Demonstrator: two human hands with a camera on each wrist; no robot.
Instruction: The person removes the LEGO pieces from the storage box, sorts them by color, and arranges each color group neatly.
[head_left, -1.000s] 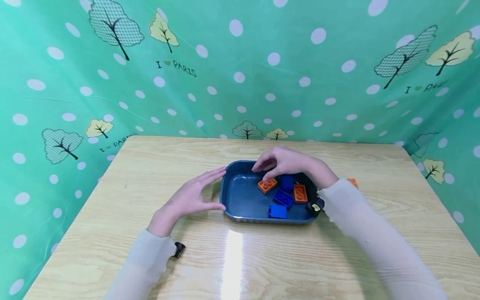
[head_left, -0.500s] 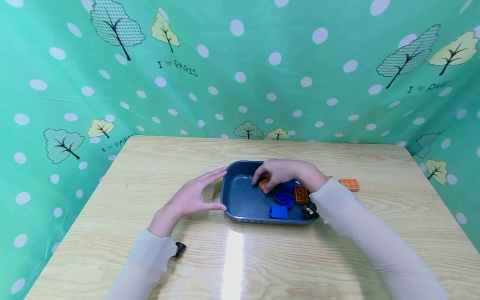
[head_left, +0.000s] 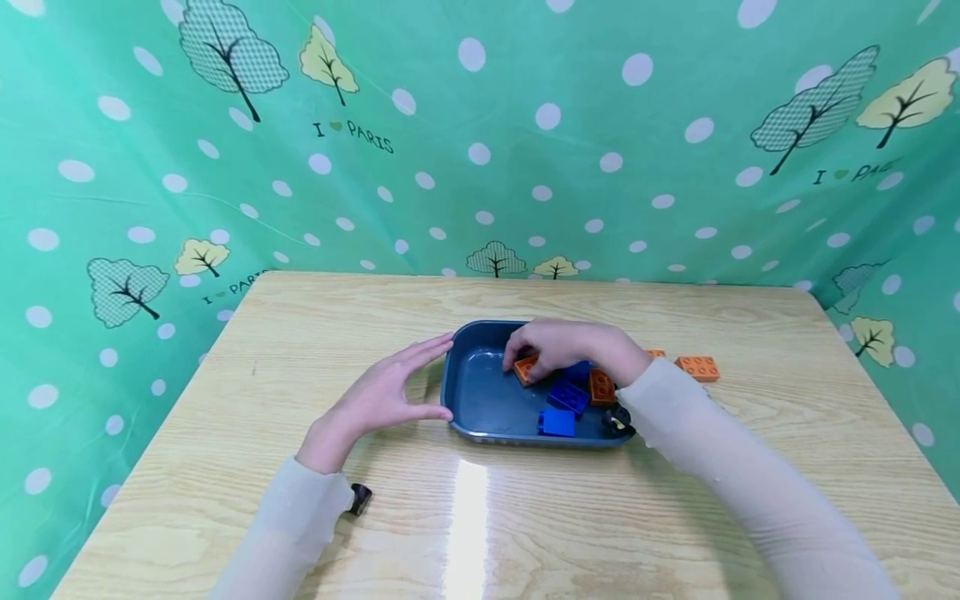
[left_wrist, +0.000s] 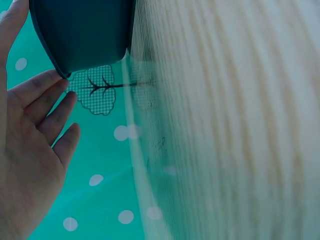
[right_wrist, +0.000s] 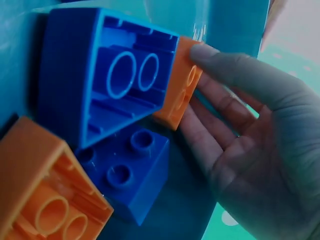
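On the table point(head_left: 337, 317), two orange bricks point(head_left: 697, 368) were left outside the tray point(head_left: 502, 441), touched by the straight-fingered left hand point(head_left: 378, 392); inside, beside four other bricks point(head_left: 567, 397), an orange brick point(right_wrist: 179, 80) was pinched by the right hand point(head_left: 562, 343).

Your left sleeve point(head_left: 281, 527) and right sleeve point(head_left: 738, 471) match: long, plain, pale grey-white. Left cuff point(head_left: 321, 483) and right cuff point(head_left: 647, 390) end at the wrist, edges slightly wavy. Right sleeve shows fine creases further up. You've got a small black unit point(head_left: 361, 499) by the left cuff. Second black unit point(head_left: 617, 418) at your right cuff (pale yellowish patch on it, too small to read). Left hand point(head_left: 378, 387) and right hand point(head_left: 566, 343) bare.
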